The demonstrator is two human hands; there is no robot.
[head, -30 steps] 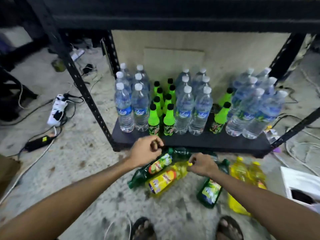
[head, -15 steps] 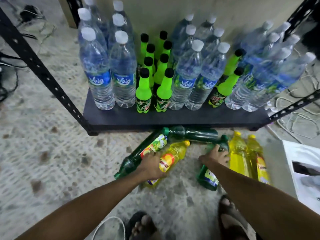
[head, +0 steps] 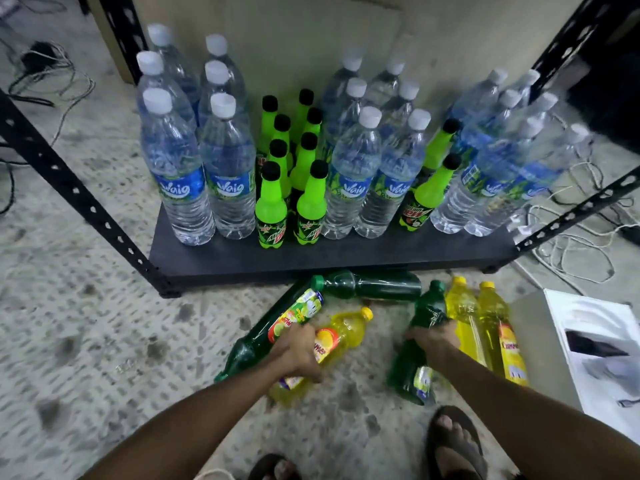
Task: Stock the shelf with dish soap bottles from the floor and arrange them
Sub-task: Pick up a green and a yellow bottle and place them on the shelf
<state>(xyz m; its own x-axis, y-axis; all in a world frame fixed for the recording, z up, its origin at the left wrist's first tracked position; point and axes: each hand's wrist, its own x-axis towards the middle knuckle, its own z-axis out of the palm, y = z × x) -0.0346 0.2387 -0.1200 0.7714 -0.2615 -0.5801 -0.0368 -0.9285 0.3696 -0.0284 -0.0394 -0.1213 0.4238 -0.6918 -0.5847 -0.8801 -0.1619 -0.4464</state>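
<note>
Several dish soap bottles lie on the floor in front of the black shelf (head: 346,261). My left hand (head: 298,351) is closed around a yellow soap bottle (head: 346,332) lying beside a dark green one (head: 256,341). My right hand (head: 433,339) grips another dark green soap bottle (head: 427,311), which is tilted with its cap toward the shelf. A third green bottle (head: 374,284) lies along the shelf's front edge. Two yellow bottles (head: 485,317) lie to the right of my right hand.
The shelf holds clear water bottles (head: 180,174) and bright green soda bottles (head: 272,206), leaving a bare strip along its front. Black shelf uprights (head: 79,192) slant at left and right. Cables (head: 571,244) lie at the right, white packaging (head: 606,344) beside them. My sandalled feet (head: 453,441) are below.
Both hands have dropped from the shelf's front edge to the floor bottles and closed on them. The view has tilted down and moved closer. The right green bottle has lifted slightly.
</note>
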